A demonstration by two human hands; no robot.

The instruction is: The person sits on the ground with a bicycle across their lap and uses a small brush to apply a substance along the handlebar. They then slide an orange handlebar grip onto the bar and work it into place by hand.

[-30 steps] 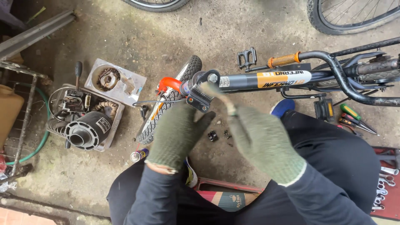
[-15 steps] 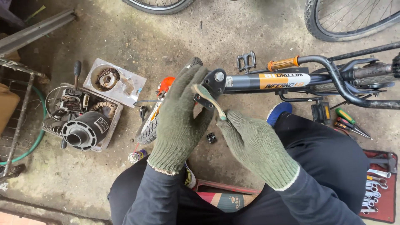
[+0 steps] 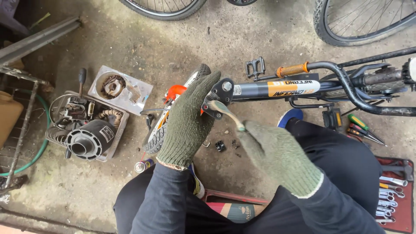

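A grey and orange bicycle frame tube [image 3: 277,89] lies across the concrete floor, ending in a black clamp [image 3: 220,93] beside a small knobbly tyre [image 3: 157,134]. My left hand [image 3: 186,123], in a green knit glove, lies with straight fingers against the tyre and the clamp end. My right hand [image 3: 279,158], also gloved, grips the handle of a metal wrench [image 3: 227,113] whose head sits at the clamp. An orange part [image 3: 175,92] shows behind my left hand.
A tray of motor parts [image 3: 86,130] stands at the left, with a spray can [image 3: 143,165] by my knee. Small loose parts [image 3: 221,145] lie under the wrench. Screwdrivers [image 3: 362,130] and a red tool roll [image 3: 394,190] lie at the right. Bicycle wheels [image 3: 359,21] stand behind.
My left hand rose from below the clamp and now lies against the tyre and clamp end. My right hand has swung the wrench handle lower and to the right.
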